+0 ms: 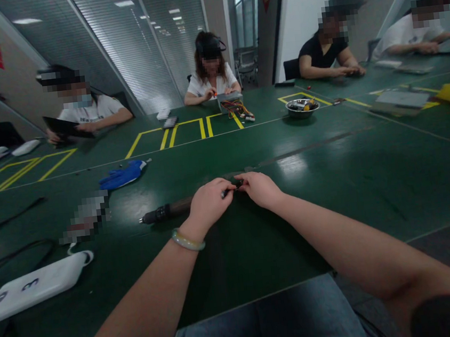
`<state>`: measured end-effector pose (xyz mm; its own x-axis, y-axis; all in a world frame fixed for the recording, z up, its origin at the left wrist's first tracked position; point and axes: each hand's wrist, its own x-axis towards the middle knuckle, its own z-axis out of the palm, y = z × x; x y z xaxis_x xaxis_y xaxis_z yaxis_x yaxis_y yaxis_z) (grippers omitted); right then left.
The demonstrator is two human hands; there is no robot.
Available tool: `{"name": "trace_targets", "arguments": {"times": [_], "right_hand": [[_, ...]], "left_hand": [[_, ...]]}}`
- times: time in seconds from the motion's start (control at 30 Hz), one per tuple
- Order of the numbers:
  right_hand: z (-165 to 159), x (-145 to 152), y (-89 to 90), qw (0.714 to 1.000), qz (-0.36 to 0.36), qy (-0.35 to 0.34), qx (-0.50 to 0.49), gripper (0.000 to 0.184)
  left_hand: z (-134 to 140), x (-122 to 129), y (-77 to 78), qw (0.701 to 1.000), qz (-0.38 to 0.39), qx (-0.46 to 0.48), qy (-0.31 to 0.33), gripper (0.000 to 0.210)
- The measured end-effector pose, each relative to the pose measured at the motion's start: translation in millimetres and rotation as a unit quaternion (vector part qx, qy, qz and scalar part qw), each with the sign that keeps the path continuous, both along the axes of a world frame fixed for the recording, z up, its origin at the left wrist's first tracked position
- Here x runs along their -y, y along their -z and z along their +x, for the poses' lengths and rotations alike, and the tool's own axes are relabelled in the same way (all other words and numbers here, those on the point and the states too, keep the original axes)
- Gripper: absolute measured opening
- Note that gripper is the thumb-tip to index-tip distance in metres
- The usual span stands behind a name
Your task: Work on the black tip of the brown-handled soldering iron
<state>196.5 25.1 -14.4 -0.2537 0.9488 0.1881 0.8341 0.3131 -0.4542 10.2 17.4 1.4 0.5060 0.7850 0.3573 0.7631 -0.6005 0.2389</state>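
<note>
My left hand, with a jade-like bangle at the wrist, is closed in a pinch above the green table. Opposite it, my right hand pinches too, its fingertips nearly meeting the left ones. Between the fingertips is a small dark part; it is too small and too covered to name. Behind my left hand lies a dark electric screwdriver, its tip pointing left and its rear hidden by the hand.
A blue glove and a white power bank with cables lie to the left. Farther off stand a metal bowl of small parts and a grey box with coloured wires. Several people sit across the table.
</note>
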Motion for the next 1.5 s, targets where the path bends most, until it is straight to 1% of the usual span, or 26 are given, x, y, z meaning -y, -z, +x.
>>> {"name": "trace_targets", "arguments": {"times": [0.1,0.23,0.43,0.6,0.67,0.7,0.77,0.83,0.9,0.93,1.03,1.1,1.13,1.17,1.2,1.23,1.27,1.3,1.37,1.43,1.5], "right_hand": [[-0.6,-2.7,1.2,1.0,-0.011,-0.007,0.005,0.024],[-3.1,-2.8,1.7,1.0,-0.013,0.016,0.003,0.02],[-8.2,2.4,-2.4,0.999,-0.007,0.035,0.014,0.018],[-11.6,7.3,-5.2,0.997,-0.008,0.056,0.042,0.02],[-12.2,7.3,-5.8,0.998,-0.003,0.053,0.045,0.021],[-11.4,6.3,-6.2,0.998,-0.001,0.05,0.044,0.021],[-5.3,2.5,-7.1,0.998,-0.005,0.055,0.042,0.021],[11.1,-3.0,-8.0,0.995,-0.019,0.082,0.046,0.02],[42.1,-7.1,-8.3,0.99,-0.034,0.125,0.053,0.021],[63.8,-7.2,-8.3,0.986,-0.043,0.148,0.058,0.022],[150.1,6.2,-8.6,0.963,-0.075,0.247,0.076,0.024],[217.4,29.6,-9.3,0.936,-0.096,0.329,0.078,0.026],[250.8,45.3,-9.4,0.918,-0.109,0.376,0.068,0.027],[282.7,63.0,-9.1,0.904,-0.115,0.406,0.068,0.029],[312.3,82.0,-8.1,0.891,-0.119,0.434,0.065,0.031],[339.2,101.4,-6.2,0.868,-0.122,0.479,0.043,0.029],[362.8,120.1,-3.2,0.852,-0.126,0.507,0.04,0.029],[383.2,137.4,0.6,0.833,-0.122,0.538,0.032,0.028],[414.3,165.1,10.0,0.799,-0.089,0.595,0.0,0.025],[433.5,182.1,19.3,0.776,-0.067,0.627,-0.019,0.025],[443.0,189.5,25.8,0.766,-0.068,0.639,-0.015,0.03]], "left_hand": [[0.7,0.1,0.4,1.0,-0.005,-0.003,-0.006,0.019],[1.5,1.6,1.4,1.0,-0.007,0.004,-0.012,0.02],[2.7,5.0,-1.0,1.0,-0.004,0.015,-0.013,0.021],[4.3,12.1,-10.6,0.998,0.024,0.058,0.019,0.029],[4.0,16.1,-13.5,0.995,0.026,0.085,0.044,0.032],[3.4,17.9,-14.3,0.993,0.021,0.096,0.066,0.033],[1.1,20.8,-14.4,0.986,0.0,0.107,0.132,0.033],[-2.1,22.0,-13.0,0.975,-0.024,0.103,0.194,0.031],[-5.1,21.6,-10.8,0.969,-0.038,0.104,0.221,0.029],[-6.2,21.0,-9.7,0.968,-0.04,0.109,0.224,0.029],[-6.6,19.9,-7.1,0.965,-0.039,0.123,0.229,0.028],[-4.9,20.4,-6.1,0.963,-0.044,0.119,0.236,0.027],[-3.7,21.1,-5.9,0.963,-0.048,0.114,0.24,0.027],[-2.5,21.8,-5.8,0.963,-0.053,0.109,0.242,0.027],[-1.3,22.5,-5.8,0.962,-0.056,0.104,0.245,0.028],[-0.2,23.1,-5.8,0.962,-0.059,0.1,0.247,0.028],[0.7,23.5,-6.0,0.962,-0.063,0.096,0.249,0.029],[1.3,23.6,-6.1,0.961,-0.067,0.093,0.25,0.029],[1.9,23.0,-6.3,0.962,-0.077,0.089,0.247,0.03],[1.8,21.8,-6.2,0.963,-0.088,0.087,0.24,0.03],[1.3,20.6,-5.9,0.964,-0.1,0.088,0.23,0.03]]}}
